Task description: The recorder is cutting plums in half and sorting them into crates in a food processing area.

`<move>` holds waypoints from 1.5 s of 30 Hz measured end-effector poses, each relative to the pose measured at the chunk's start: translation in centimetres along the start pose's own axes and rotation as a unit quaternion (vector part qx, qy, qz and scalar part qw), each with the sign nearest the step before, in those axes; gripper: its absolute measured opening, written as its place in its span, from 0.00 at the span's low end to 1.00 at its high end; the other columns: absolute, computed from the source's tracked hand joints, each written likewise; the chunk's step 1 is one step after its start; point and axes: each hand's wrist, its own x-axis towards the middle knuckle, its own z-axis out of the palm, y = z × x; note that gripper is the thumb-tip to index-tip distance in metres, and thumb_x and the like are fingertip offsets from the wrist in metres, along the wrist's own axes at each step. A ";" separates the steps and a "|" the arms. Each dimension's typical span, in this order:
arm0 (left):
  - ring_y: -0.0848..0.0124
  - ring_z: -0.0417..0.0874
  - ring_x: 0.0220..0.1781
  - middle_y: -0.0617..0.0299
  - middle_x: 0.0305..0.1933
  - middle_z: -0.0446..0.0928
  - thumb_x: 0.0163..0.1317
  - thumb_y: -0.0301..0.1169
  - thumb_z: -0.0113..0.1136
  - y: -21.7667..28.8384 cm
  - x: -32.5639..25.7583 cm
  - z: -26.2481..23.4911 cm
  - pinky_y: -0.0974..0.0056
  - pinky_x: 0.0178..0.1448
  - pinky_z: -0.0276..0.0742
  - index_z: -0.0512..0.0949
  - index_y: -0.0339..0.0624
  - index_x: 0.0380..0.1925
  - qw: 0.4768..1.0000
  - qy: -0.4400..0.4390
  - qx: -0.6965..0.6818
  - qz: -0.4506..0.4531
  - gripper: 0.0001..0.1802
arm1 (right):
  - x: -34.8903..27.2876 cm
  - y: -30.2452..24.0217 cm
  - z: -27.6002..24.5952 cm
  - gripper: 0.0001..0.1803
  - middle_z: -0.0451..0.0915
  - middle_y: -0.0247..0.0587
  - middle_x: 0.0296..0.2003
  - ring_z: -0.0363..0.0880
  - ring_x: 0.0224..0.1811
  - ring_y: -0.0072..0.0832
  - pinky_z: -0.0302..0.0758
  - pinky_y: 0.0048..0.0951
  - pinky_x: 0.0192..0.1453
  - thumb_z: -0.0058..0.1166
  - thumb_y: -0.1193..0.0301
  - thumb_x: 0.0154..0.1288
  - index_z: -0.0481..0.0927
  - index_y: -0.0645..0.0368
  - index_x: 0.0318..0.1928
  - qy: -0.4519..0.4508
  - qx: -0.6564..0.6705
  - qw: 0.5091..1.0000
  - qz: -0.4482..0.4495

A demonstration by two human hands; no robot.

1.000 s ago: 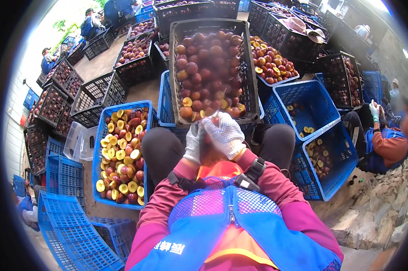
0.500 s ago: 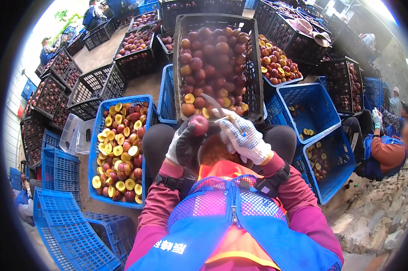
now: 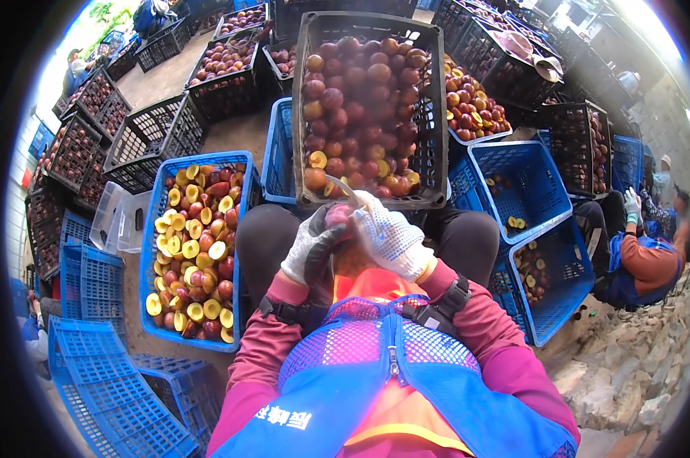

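My left hand (image 3: 307,248), in a grey-and-black glove, is closed around a dark red plum (image 3: 338,215) above my lap. In a white glove with blue dots, my right hand (image 3: 394,238) grips a curved knife (image 3: 344,188). Its blade shows just beyond the plum, and the handle is hidden in the fingers. The two hands meet at the fruit; whether the blade has cut into it I cannot tell. Straight ahead is a black crate (image 3: 300,122) of whole plums, with a few halves at its near end.
To the left of my knees stands a blue crate (image 3: 143,282) heaped with halved plums. Two blue crates (image 3: 522,183) at the right hold a few pieces. Stacked blue crates (image 3: 123,382) are at lower left. A co-worker (image 3: 650,259) sits at far right.
My right hand has moved left, closing up against the plum with the knife. My left hand still holds the plum, now partly covered by the right hand. The whole view has shifted slightly.
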 end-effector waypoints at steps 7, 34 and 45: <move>0.75 0.84 0.61 0.65 0.61 0.84 0.75 0.38 0.75 -1.8 1.3 -1.5 0.66 0.65 0.83 0.81 0.39 0.68 0.986 -0.004 0.163 0.021 0.27 | -0.8 3.4 3.8 0.14 0.87 0.50 0.26 0.87 0.24 0.52 0.83 0.54 0.28 0.55 0.57 0.87 0.82 0.52 0.59 0.024 -0.050 0.998 -0.031; 0.61 0.87 0.64 0.53 0.65 0.85 0.60 0.31 0.85 -1.3 1.9 2.6 0.58 0.70 0.84 0.79 0.36 0.70 0.869 0.128 0.447 0.170 0.39 | -3.5 5.8 -1.7 0.18 0.90 0.55 0.34 0.90 0.30 0.56 0.84 0.56 0.34 0.56 0.60 0.84 0.80 0.45 0.68 -0.074 -0.081 0.993 0.042; 0.57 0.85 0.71 0.51 0.71 0.79 0.76 0.27 0.70 3.4 0.6 5.8 0.48 0.75 0.86 0.71 0.41 0.80 0.992 -0.006 -0.120 0.031 0.34 | -4.8 3.0 -3.9 0.16 0.86 0.46 0.27 0.86 0.23 0.47 0.81 0.49 0.27 0.59 0.59 0.84 0.84 0.51 0.63 0.093 0.009 0.991 -0.100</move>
